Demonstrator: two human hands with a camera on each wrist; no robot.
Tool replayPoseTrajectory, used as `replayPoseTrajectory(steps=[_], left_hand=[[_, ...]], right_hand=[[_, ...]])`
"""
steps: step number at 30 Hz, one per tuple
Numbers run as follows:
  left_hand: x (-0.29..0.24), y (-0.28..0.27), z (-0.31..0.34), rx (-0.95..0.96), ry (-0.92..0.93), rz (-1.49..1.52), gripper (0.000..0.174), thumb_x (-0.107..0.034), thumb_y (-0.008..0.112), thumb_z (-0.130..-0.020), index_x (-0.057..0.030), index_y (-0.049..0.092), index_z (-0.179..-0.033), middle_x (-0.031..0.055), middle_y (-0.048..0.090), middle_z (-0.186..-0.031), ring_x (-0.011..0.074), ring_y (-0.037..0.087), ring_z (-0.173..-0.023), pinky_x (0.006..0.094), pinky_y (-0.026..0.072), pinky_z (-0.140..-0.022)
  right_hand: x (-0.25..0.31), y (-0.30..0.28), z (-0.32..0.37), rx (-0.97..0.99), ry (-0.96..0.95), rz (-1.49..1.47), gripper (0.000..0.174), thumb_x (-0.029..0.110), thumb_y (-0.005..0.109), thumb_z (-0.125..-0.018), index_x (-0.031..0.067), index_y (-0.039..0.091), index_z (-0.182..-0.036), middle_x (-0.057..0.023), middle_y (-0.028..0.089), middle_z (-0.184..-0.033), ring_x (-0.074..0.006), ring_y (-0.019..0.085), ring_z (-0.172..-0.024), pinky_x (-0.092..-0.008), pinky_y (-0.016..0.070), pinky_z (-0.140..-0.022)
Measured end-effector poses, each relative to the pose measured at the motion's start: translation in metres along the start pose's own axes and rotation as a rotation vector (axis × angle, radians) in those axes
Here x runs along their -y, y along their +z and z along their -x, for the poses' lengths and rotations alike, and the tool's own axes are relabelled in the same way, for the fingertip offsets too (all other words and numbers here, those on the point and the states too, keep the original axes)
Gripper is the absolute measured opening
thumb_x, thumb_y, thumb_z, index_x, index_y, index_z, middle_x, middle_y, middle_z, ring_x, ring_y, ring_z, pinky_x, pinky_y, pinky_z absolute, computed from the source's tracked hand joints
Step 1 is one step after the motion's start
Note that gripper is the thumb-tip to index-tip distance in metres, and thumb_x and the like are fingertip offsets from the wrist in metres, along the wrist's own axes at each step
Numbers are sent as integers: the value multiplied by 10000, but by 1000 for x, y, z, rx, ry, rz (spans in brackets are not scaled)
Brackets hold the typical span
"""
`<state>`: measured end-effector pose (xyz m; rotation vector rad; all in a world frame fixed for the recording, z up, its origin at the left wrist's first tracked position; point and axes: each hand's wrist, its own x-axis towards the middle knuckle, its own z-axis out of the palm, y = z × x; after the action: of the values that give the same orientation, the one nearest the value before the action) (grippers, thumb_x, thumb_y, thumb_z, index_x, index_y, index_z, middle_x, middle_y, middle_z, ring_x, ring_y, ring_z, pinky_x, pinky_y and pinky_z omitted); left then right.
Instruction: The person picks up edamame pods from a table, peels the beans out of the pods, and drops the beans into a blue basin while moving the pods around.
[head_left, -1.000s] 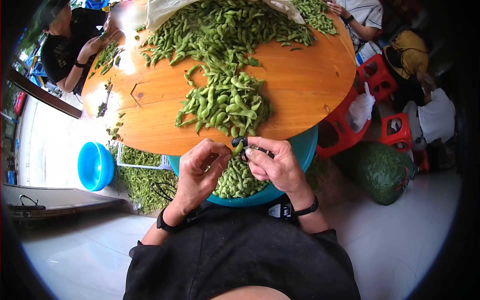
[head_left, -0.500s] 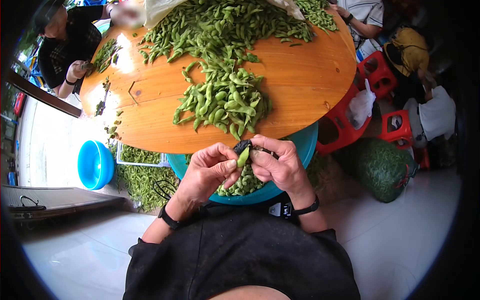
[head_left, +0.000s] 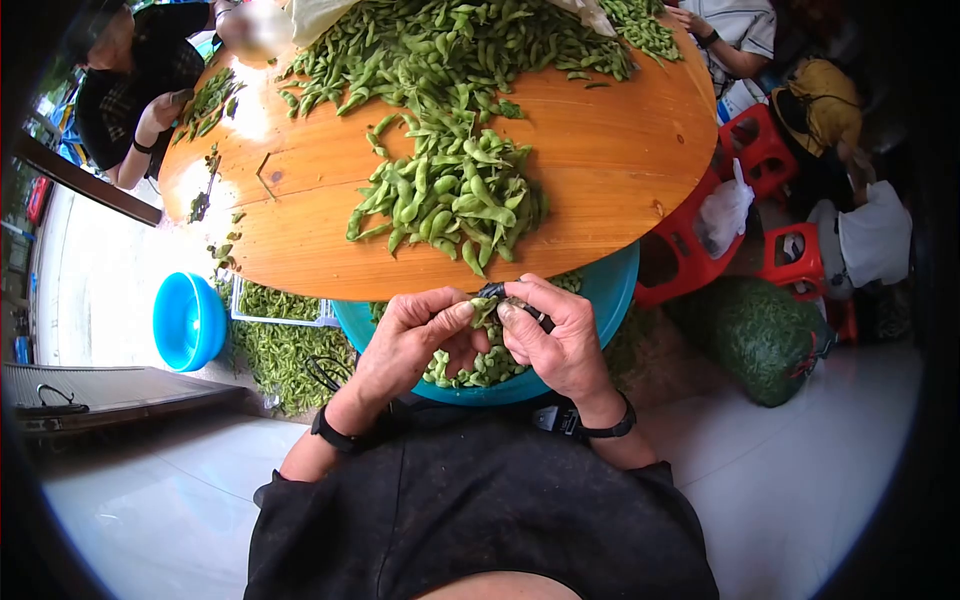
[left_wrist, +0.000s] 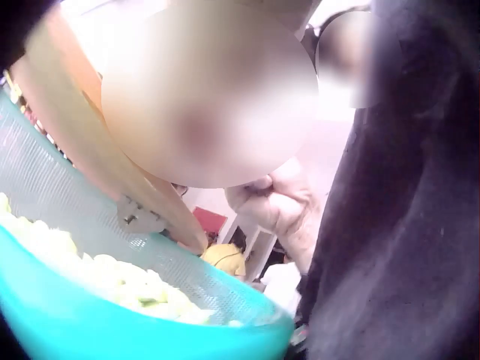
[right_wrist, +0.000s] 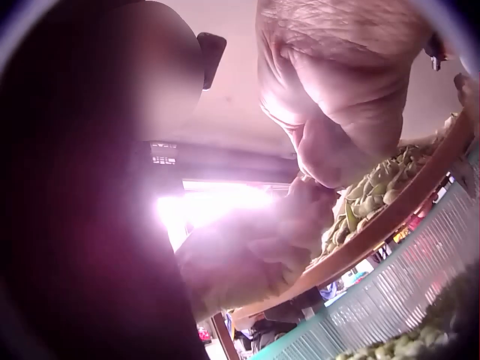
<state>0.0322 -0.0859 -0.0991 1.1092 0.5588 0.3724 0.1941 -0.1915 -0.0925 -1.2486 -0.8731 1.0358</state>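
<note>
Over a teal basket [head_left: 622, 290], both hands meet at one green soybean pod [head_left: 484, 312]. My left hand [head_left: 412, 335] pinches its near end between thumb and fingers. With thumb and forefinger my right hand [head_left: 556, 338] grips the other end; black wrapping [head_left: 493, 290] covers that forefingertip, and a dark band or small tool crosses the fingers. Shelled green beans [head_left: 480, 368] fill the basket below, partly hidden by the hands. In the right wrist view the right hand [right_wrist: 341, 90] is close up, its thumb meeting the left hand [right_wrist: 255, 251].
A heap of unshelled pods [head_left: 450, 200] lies on the round wooden table [head_left: 620, 180], near its front edge. On the floor are a blue basin [head_left: 188, 322], scattered pods [head_left: 285, 365] and a full green sack [head_left: 750, 340]. Red stools [head_left: 690, 255] stand right; people sit around the table.
The pod, plump and bright between the hands half a second ago, now looks flatter and crumpled. My left fingers have closed in nearer the right hand. The person at left has lowered one hand.
</note>
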Motion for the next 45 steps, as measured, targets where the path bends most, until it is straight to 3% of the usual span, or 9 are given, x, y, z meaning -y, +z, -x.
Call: replayPoseTrajectory(steps=[3, 6, 20, 27, 29, 32, 35, 36, 45], left_hand=[[-6, -2, 1, 88, -176, 102, 246, -224, 492, -1031, 6, 567, -982, 66, 656, -843, 114, 605, -649, 243, 480, -523], [-1, 17, 4, 15, -60, 153, 248, -245, 463, -1044, -8, 534, -1036, 38, 595, -876, 106, 574, -707, 234, 479, -554], [17, 27, 4, -163, -103, 383, 118, -119, 416, -975, -87, 516, -1028, -26, 454, -759, 54, 424, -631, 203, 354, -533], [24, 21, 2, -115, -166, 531, 192, -56, 417, -950, -51, 517, -1114, 9, 538, -810, 99, 494, -639, 235, 422, -572], [31, 13, 3, 86, -23, 135, 325, -2, 425, -957, -21, 497, -1274, 72, 615, -948, 182, 626, -799, 319, 531, -707], [19, 12, 5, 139, 302, -711, 272, 39, 556, -902, -17, 614, -1162, 92, 665, -866, 231, 675, -809, 333, 537, -766], [-13, 6, 3, -53, 447, -1030, 344, 134, 577, -809, -22, 653, -1107, 132, 656, -856, 307, 684, -822, 363, 546, -726], [-18, 4, -5, -145, 552, -1126, 370, 115, 584, -780, -37, 663, -1108, 133, 641, -868, 308, 665, -810, 374, 545, -701], [-30, -11, -43, -105, 735, -1536, 219, 20, 605, -785, -42, 653, -990, 95, 536, -907, 293, 617, -796, 368, 531, -679]], right_hand=[[-4, 0, -1, 39, -87, 214, 170, -25, 593, -878, -59, 631, -1040, -93, 557, -799, -160, 599, -664, -298, 468, -558], [-6, 19, 2, -148, -530, 671, 169, -46, 621, -829, -33, 629, -997, -141, 543, -809, -290, 583, -654, -348, 462, -566], [-11, 23, 1, -177, -615, 727, 179, -69, 627, -815, -28, 628, -990, -117, 532, -805, -275, 578, -658, -353, 471, -568], [-7, 6, -4, -126, -521, 629, 154, -58, 615, -823, -38, 618, -976, -122, 537, -786, -240, 581, -650, -316, 452, -550], [2, -10, -1, -169, -400, 568, 118, -35, 598, -857, -43, 629, -971, -118, 562, -788, -195, 591, -645, -288, 444, -539], [24, -57, 13, -462, -273, 556, 133, -10, 573, -881, -28, 626, -1001, -82, 565, -783, -116, 579, -653, -262, 445, -550], [24, -136, 20, -833, -343, 1331, 265, 28, 589, -883, -55, 607, -1134, -257, 661, -979, -394, 662, -833, -430, 513, -740], [25, -149, 23, -876, -217, 1332, 293, 42, 592, -889, -59, 603, -1164, -270, 666, -1011, -401, 668, -904, -450, 516, -763], [14, -82, 13, -515, -276, 877, 188, -17, 592, -862, -43, 639, -1042, -196, 675, -897, -308, 681, -796, -361, 524, -711]])
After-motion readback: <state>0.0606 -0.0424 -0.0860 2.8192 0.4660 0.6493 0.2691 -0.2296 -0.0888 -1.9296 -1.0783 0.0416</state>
